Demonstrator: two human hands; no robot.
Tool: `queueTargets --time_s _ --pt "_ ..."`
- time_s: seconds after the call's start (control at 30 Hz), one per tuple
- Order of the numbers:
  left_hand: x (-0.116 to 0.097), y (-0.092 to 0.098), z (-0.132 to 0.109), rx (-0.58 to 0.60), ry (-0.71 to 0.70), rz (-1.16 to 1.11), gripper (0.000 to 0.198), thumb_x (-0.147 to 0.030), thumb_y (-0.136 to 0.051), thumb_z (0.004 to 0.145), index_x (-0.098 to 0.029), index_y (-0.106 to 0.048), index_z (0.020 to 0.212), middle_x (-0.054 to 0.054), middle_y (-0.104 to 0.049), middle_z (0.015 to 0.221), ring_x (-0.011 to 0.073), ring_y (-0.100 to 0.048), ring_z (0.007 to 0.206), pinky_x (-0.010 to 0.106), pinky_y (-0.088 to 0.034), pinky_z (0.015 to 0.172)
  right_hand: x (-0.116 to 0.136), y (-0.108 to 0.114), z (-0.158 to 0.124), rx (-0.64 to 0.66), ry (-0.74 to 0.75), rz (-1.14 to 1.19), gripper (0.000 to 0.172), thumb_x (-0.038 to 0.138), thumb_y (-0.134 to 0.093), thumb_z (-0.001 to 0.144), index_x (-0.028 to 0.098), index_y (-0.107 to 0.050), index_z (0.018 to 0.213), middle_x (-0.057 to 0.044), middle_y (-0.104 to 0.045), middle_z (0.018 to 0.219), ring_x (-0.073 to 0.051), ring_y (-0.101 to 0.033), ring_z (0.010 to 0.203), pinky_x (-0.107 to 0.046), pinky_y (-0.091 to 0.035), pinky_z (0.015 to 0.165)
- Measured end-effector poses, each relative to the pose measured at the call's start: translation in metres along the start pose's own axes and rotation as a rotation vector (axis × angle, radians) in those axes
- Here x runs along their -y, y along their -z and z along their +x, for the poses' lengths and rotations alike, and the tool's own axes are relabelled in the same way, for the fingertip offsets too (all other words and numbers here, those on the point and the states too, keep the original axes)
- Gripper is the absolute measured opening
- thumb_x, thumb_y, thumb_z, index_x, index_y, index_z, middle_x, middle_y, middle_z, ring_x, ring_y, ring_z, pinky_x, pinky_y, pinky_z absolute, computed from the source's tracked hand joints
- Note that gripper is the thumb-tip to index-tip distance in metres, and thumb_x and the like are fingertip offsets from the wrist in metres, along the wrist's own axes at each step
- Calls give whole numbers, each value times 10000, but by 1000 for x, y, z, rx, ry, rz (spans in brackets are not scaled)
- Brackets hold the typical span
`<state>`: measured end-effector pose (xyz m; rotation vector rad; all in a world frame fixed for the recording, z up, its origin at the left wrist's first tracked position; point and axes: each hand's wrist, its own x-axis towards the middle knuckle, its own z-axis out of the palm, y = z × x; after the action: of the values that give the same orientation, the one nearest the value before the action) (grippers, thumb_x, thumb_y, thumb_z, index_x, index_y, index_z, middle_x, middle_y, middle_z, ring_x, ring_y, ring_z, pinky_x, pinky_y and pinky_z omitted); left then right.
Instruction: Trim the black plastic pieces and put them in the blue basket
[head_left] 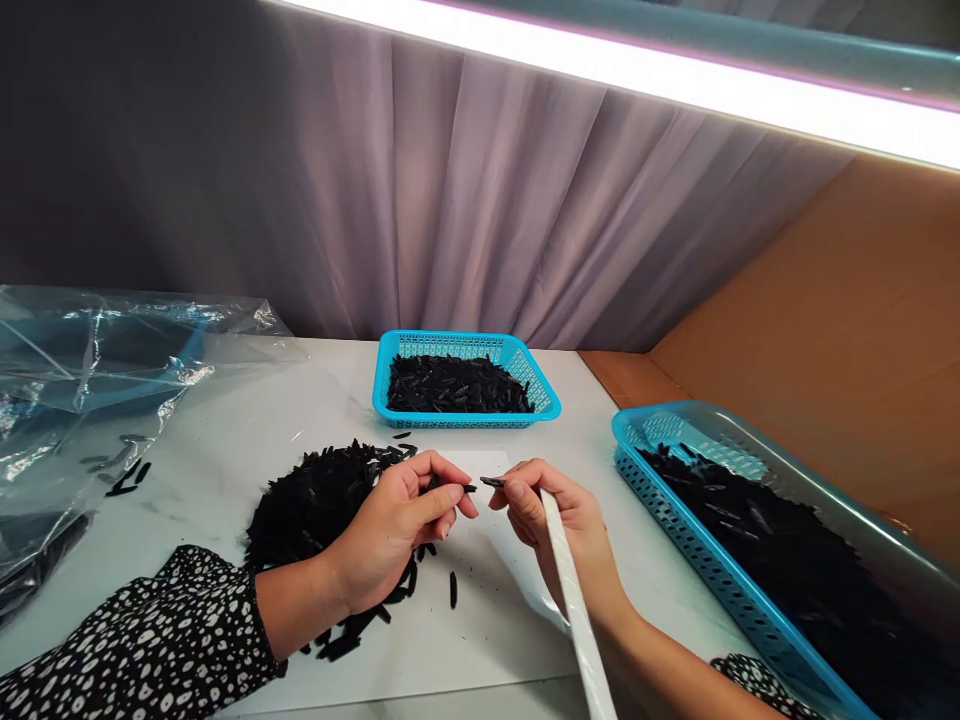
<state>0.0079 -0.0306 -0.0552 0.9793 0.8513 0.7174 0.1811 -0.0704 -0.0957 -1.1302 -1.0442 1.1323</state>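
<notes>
Over the white tabletop, my left hand (397,520) pinches a small, narrow black piece (469,489) between thumb and fingers. Facing it, a short gap away, my right hand (566,515) is closed on a slim tool with a dark tip (492,482); most of that tool is hidden by the fingers. A long white strip (574,600) runs from the right hand down to the bottom edge; whether it belongs to the tool I cannot tell. Beside and behind my left hand lies a heap of similar black pieces (307,505). One loose piece (453,590) lies below the hands.
A blue perforated basket (466,422) with black pieces stands at the back. Another, larger blue basket (697,590), also holding black pieces, is at the right near a brown cardboard panel (840,300). Clear plastic (90,380) spreads over the left side. A bright tube light (600,65) hangs above.
</notes>
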Motion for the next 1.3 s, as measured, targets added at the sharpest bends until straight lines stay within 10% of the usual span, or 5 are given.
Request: queueTargets --time_s 0.97,1.1,1.3 --pt "7 1 4 -105 -85 -85 363 -438 -891 596 -141 -706 692 -26 -592 604 38 -346 481 221 -210 488 24 -18 5 153 20 -210 407 586 -718 766 207 -612 661 2 -555 618 -155 -437 593 -284 -365 566" --pt "8 6 6 -118 -122 -106 373 -438 -884 611 -148 -654 660 -42 -564 571 36 -336 475 220 -207 499 32 -15 33 256 92 -364 428 592 -672 789 211 -571 622 25 -483 571 -145 -399 564 -281 -337 554" --pt "8 5 6 -94 -101 -42 380 -457 -857 626 -142 -657 693 -17 -607 630 37 -336 472 233 -216 508 32 -6 116 25 265 -554 439 573 -632 788 228 -475 567 44 -419 538 -142 -363 557 -289 -299 565"
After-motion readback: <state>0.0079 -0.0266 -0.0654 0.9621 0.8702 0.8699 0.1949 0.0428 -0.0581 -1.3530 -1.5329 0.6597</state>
